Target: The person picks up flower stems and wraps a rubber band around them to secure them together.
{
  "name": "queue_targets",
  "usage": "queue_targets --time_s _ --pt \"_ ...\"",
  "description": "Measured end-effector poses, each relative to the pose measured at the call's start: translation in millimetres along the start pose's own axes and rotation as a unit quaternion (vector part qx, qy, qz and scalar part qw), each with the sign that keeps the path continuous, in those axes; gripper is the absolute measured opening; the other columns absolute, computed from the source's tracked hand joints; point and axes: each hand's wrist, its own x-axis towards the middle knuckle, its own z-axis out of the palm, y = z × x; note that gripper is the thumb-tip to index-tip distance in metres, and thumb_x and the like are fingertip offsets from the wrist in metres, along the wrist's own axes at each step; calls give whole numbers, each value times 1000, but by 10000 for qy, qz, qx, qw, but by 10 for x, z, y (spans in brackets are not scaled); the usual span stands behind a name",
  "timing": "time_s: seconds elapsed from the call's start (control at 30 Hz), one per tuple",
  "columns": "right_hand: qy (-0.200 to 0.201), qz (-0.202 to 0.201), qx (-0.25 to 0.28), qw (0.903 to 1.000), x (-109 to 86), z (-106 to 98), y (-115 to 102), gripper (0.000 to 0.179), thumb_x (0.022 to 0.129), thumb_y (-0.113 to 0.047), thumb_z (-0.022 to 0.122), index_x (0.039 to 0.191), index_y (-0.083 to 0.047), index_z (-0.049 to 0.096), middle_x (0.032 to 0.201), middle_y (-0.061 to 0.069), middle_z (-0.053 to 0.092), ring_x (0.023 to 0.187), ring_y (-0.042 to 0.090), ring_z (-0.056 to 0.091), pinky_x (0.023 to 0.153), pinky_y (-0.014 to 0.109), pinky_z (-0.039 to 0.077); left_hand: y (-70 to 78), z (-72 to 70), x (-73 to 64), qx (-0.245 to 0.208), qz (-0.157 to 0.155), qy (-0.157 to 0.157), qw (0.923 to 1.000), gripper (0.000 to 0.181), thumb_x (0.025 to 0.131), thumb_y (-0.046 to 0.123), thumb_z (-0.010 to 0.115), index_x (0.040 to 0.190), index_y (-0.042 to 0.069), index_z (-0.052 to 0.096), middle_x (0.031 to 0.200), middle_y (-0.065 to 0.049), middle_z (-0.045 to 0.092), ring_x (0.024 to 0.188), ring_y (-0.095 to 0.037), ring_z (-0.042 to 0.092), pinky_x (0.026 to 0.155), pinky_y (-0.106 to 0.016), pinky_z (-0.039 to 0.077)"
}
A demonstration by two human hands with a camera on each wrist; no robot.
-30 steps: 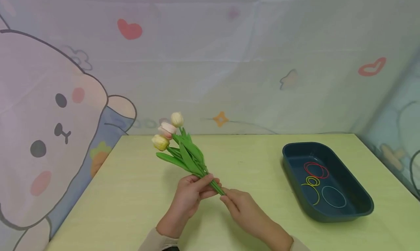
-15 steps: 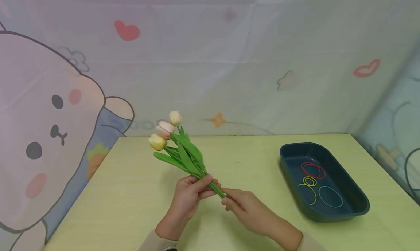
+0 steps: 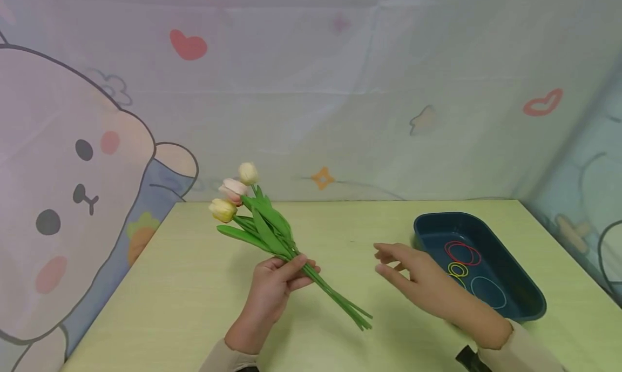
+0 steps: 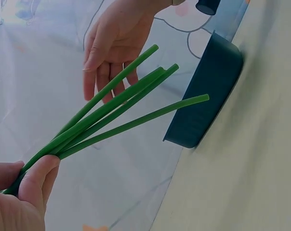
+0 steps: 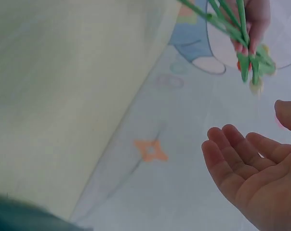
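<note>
My left hand (image 3: 272, 293) grips a bunch of artificial tulips (image 3: 272, 229) by the stems, thumb on top, just below the leaves. White, pink and yellow flower heads point up and left. Several bare stems (image 4: 112, 103) run out past the fingers, their cut ends spread slightly apart. Held away from the bunch, my right hand (image 3: 432, 283) has relaxed, spread fingers and nothing in it. Its forearm overlaps the near side of a dark blue tray (image 3: 510, 272) in the head view. The right wrist view shows the open palm (image 5: 266, 187).
Red rubber bands (image 3: 480, 257), yellow rubber bands (image 3: 458, 269) and a light blue one (image 3: 505, 299) lie in the tray. It stands on the right of a pale yellow-green table (image 3: 184, 285). A printed cloth backdrop (image 3: 301, 91) hangs behind the table's far edge.
My right hand has let go of the stem ends and moved right toward the tray. The lower stems now show fully. My left hand and the tulips have shifted slightly left.
</note>
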Motion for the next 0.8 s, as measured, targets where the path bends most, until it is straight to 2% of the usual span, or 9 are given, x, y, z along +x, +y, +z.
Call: queue_targets --time_s 0.2,0.43,0.57,0.7,0.8 --pt "359 31 -282 9990 -65 -285 209 41 93 -31 49 129 -11 45 113 0 58 90 13 59 70 25 52 26 -14 16 -51 94 115 9999 17 80 8 67 86 -6 60 75 -10 67 77 -24 67 75 -33 55" --pt "556 567 -429 9959 -210 -519 557 47 92 -36 49 130 -10 43 119 8 54 84 12 59 66 24 51 51 -31 10 -168 51 198 9997 17 81 9 66 87 -6 60 75 -11 68 77 -24 68 76 -34 55" --pt "702 768 -524 9932 -291 -588 782 47 91 -35 51 128 -6 45 116 11 56 84 12 59 64 21 50 57 -22 6 -206 41 143 9997 13 82 7 64 86 -5 60 76 -11 68 77 -24 68 76 -34 55" --pt "920 942 -730 9886 -342 -595 1011 46 90 -32 54 126 -3 47 111 14 59 89 22 58 67 19 50 58 -4 4 -159 88 60 9998 12 83 7 63 86 -4 60 76 -10 68 77 -23 68 76 -33 55" --pt "913 1133 -824 9859 -374 -581 1170 48 90 -32 55 125 1 48 109 17 59 92 29 58 67 22 51 58 8 0 -98 140 4 9999 13 84 8 62 88 -4 59 77 -9 68 77 -22 68 76 -32 55"
